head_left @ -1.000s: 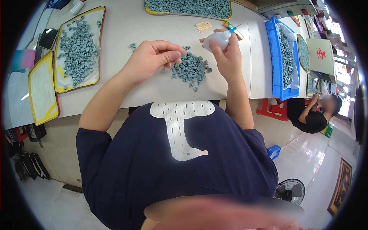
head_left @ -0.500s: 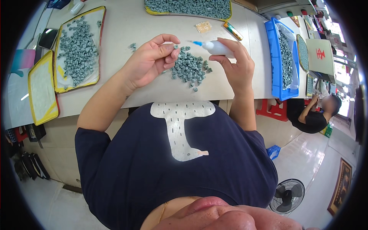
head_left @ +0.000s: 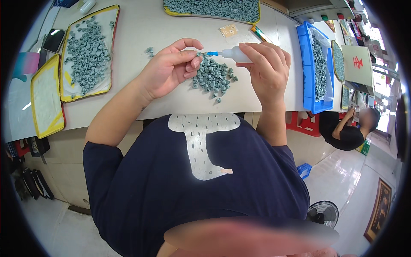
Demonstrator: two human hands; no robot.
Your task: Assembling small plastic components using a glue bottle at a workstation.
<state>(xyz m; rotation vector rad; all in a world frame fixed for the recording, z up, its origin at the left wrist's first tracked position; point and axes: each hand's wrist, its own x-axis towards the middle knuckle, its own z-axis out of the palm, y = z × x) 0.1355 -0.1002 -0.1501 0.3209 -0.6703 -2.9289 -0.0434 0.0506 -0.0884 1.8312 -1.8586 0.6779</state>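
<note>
Between the thumb and fingers of my left hand (head_left: 173, 70) is a small grey-green piece (head_left: 199, 54). My right hand (head_left: 267, 66) grips a white squeeze bottle (head_left: 236, 54) lying sideways, its blue nozzle (head_left: 212, 53) pointing left. The nozzle's thin tip is at the small piece; whether they touch is too fine to tell. Just below both hands, a loose pile of similar grey-green pieces (head_left: 212, 76) lies on the table (head_left: 141, 25). A few more pieces (head_left: 149, 51) sit left of my left hand.
At left are a yellow-edged tray (head_left: 112, 64) of pieces, another yellow-edged tray (head_left: 45, 96) and a phone (head_left: 54, 40). A full tray (head_left: 212, 18) lies at the back, near a patterned packet (head_left: 229, 30) and a tube (head_left: 260, 33). A blue bin (head_left: 307, 68) stands right; beyond it sits a person (head_left: 349, 128).
The squeeze bottle has tilted level and its nozzle has come left and down to the small piece. More of my right hand's fingers now wrap the bottle. My left hand has barely moved.
</note>
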